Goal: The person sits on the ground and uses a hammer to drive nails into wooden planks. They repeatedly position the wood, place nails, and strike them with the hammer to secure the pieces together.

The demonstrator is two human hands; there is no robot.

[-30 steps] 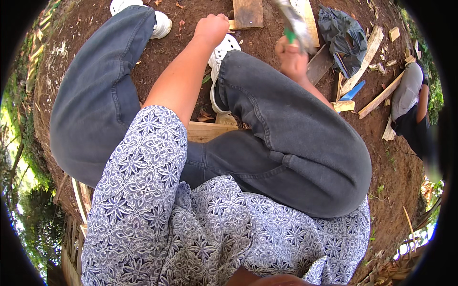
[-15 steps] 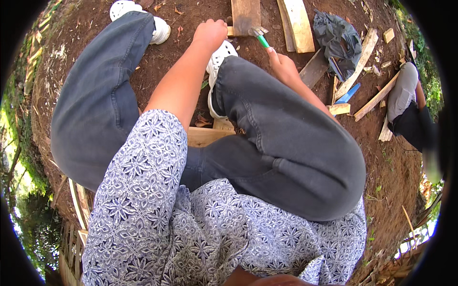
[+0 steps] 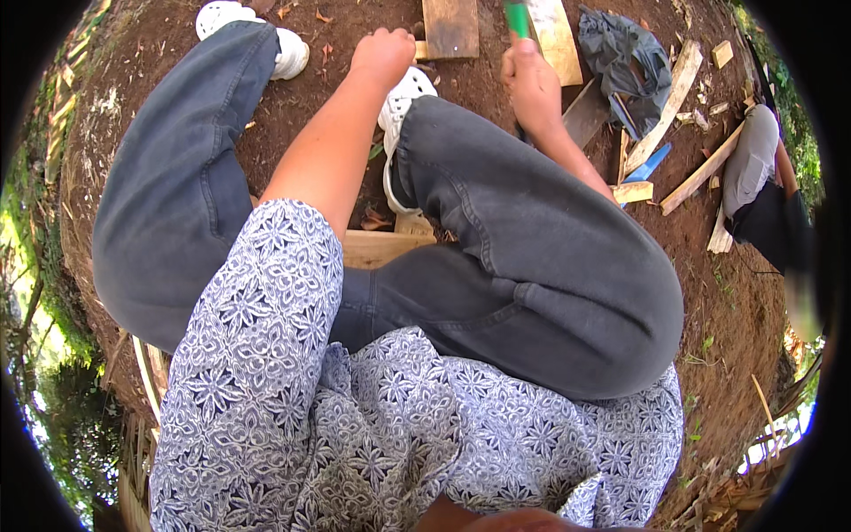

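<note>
I sit low on brown earth with both knees bent, in dark grey trousers and white perforated shoes. My left hand [image 3: 383, 55] is closed into a fist at the near edge of a short brown wooden board [image 3: 450, 27], touching a small pale piece beside it. My right hand [image 3: 530, 84] is wrapped around a green-handled tool [image 3: 516, 18] that points up out of the picture; its head is hidden. A pale plank [image 3: 557, 35] lies just to the right of that hand.
A wooden plank [image 3: 381, 248] lies under my legs. Pale wood offcuts [image 3: 674, 84], a blue piece [image 3: 647, 164] and a crumpled dark grey sheet [image 3: 625, 53] lie at the upper right. Another person [image 3: 762, 195] crouches at the right edge. Greenery rims the left.
My right hand with the green-handled tool has swung down from a raised position and shifted slightly left, beside the board. My left hand has stayed at the board's edge.
</note>
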